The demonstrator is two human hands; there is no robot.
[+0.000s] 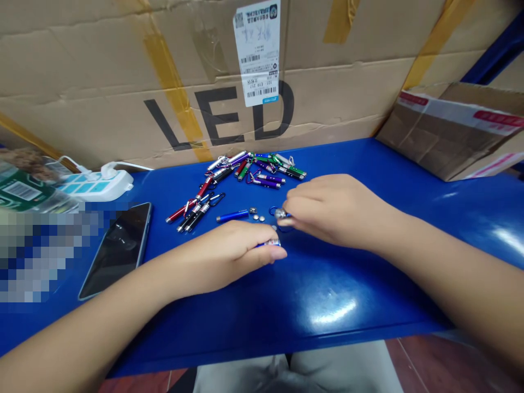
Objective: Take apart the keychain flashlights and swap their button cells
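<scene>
Near the middle of the blue table (327,305), the left hand (229,254) pinches a keychain torch body (273,242); the right hand (327,210) grips a silver end cap (281,213). The loose button cells (257,217) just beside them could scatter if nudged.

You work under bright, even light from overhead. It bounces off the glossy blue table (368,284) in white patches of glare near the front edge and on the right side. Your left hand (229,254) and right hand (331,210) throw only soft, faint shadows onto the surface. The small torch (273,242) pinched in your left hand and the silver cap (281,213) in your right look slightly soft, with fine detail lost. The wide lens bows the cardboard box (123,82) and stretches your forearms towards the lower corners. A pixelated block (41,256) masks the left edge. The phone (117,248) screen shows a dim reflection.
</scene>
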